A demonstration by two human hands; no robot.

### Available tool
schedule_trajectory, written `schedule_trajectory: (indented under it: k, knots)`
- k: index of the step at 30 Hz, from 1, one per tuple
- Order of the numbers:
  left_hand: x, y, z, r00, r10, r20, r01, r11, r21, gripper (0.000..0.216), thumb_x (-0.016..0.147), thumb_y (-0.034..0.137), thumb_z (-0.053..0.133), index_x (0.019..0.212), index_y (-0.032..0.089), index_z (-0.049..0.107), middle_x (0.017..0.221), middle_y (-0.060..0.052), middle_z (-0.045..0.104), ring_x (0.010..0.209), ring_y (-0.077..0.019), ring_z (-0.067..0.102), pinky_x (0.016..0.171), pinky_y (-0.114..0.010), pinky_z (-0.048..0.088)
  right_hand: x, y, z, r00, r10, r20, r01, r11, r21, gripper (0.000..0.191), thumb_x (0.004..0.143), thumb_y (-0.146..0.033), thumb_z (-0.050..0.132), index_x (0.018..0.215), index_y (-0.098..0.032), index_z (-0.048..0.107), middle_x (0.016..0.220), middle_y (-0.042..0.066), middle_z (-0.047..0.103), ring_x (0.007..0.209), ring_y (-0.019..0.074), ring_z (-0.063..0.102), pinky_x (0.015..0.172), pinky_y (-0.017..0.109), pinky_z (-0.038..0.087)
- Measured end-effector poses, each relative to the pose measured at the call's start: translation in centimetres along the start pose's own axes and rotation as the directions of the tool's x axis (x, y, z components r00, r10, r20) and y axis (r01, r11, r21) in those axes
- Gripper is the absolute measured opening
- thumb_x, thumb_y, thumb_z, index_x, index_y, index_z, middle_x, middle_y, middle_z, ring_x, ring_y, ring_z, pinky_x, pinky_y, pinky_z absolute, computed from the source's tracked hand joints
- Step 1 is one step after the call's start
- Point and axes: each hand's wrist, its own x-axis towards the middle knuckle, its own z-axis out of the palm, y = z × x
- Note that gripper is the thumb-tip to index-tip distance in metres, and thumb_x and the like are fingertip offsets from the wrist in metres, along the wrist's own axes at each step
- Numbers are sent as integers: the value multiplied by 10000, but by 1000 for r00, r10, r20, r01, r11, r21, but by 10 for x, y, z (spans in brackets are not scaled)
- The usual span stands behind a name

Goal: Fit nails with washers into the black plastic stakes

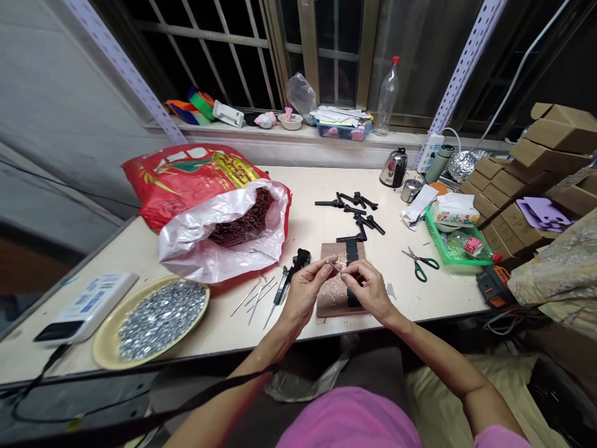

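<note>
plate of silver bits (106, 339) | loose pins (254, 300) | your left hand (303, 294) nearly closed, pinching a thin metal pin (334, 266) above the brown board (332, 300) | your right hand (368, 289) half curled, fingertips just beside the pin, grip unclear | scissors (420, 262) on the table

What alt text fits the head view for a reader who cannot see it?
A person's left hand and right hand pinch a thin metal pin above a speckled brown board on a pale wooden workbench. Loose long metal pins, black plastic fittings, and a round tan plate of silver metal pieces lie nearby.
</note>
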Motion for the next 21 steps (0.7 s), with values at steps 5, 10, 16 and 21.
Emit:
schedule_trajectory:
  k: [5,10,16,21]
  knots:
    - [-5,-5,13,1000,23,11,-23,1000,12,365,557,466,807,736,159,721,754,-44,726,778,-173,660,800,-303,498,-11,4,2,999,20,30,-18,999,-39,219,903,-338,503,807,-183,624,831,35,634,779,141,604,687,252,489]
    - [-10,1,5,1000,-12,1,12,998,70,394,601,463,793,821,151,698,557,41,590,466,-72,503,458,-189,409,-4,39,-74,997,77,-9,-70,843,-533,255,949,-244,415,884,-173,651,901,69,671,860,171,623,766,291,482]
    - [-7,2,9,896,-392,210,399,917,9,514,521,436,855,892,125,682,486,89,466,347,6,229,324,-129,145,-16,81,-165,911,391,-128,-269,331,-905,42,812,-115,604,802,-125,644,934,150,677,905,244,601,740,303,436]
    - [-2,-6,19,860,-435,268,453,891,-9,459,590,384,833,938,121,691,495,81,462,359,3,228,339,-140,147,-18,100,-173,917,389,-86,-245,380,-892,158,810,-40,504,780,-113,642,884,167,670,903,250,596,751,314,416]
